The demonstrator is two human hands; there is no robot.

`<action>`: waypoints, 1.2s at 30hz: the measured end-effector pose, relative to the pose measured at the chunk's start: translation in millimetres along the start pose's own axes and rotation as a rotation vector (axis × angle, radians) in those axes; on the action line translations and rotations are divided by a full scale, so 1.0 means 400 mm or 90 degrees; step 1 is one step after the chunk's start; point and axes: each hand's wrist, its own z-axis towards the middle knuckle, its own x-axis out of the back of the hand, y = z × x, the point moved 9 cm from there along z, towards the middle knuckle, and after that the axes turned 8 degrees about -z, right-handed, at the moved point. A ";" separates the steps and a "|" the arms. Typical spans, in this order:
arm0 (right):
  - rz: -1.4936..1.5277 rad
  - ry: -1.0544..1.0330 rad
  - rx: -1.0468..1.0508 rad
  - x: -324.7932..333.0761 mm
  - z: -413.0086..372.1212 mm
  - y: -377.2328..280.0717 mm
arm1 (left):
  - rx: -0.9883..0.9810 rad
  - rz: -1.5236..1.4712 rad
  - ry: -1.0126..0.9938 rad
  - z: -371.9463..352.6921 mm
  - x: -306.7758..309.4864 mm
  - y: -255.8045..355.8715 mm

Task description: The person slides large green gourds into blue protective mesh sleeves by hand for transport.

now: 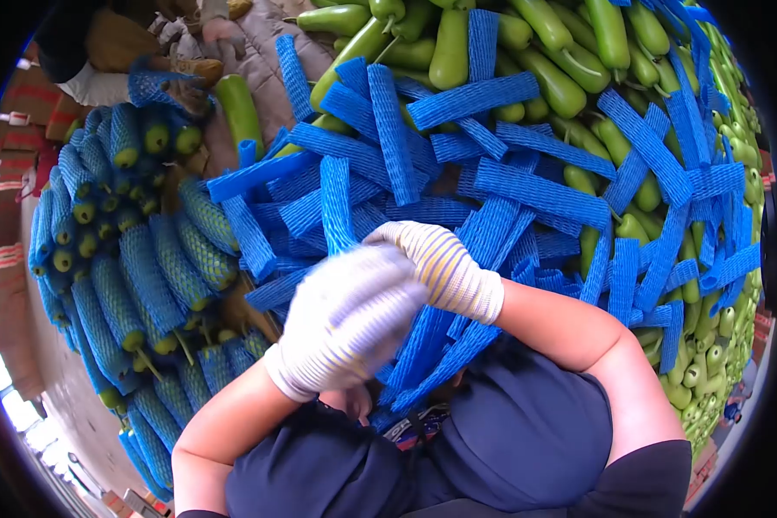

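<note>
My left hand (345, 319), in a white striped glove, is blurred by motion, its fingers curled. From its upper edge rises a blue foam net sleeve (337, 203), narrowed where it meets the glove; the grip appears to be there. My right hand (449, 272), gloved too, touches or overlaps the left one. Its fingers are bent inward, and their tips are hidden, so what they hold does not show. Around and beyond both hands lies a heap of loose blue foam net sleeves (540, 194). Green gourds (540, 82) are piled behind and under them.
At left, gourds in blue net sleeves (151, 268) are stacked in rows. A bare gourd (237, 108) lies by a grey quilted cloth (259, 52). Another person's gloved hand (190, 86) is at upper left. Cartons (17, 302) stand along the left edge.
</note>
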 end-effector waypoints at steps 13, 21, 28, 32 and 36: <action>-0.058 -0.059 0.172 -0.064 -0.032 -0.113 | 0.527 -0.932 0.526 -0.205 -0.037 -0.326; 0.592 -0.145 -0.027 -0.069 -0.038 -0.081 | 0.208 0.191 -0.019 -0.155 -0.057 -0.285; 0.269 -0.347 0.121 -0.158 -0.082 -0.152 | 0.146 0.020 -0.106 -0.073 -0.043 -0.283; 0.291 -0.343 0.150 -0.138 -0.075 -0.181 | 0.140 0.280 -0.145 -0.090 -0.052 -0.262; 0.377 -0.218 0.303 -0.062 -0.053 -0.250 | 0.154 0.367 -0.207 -0.109 -0.107 -0.236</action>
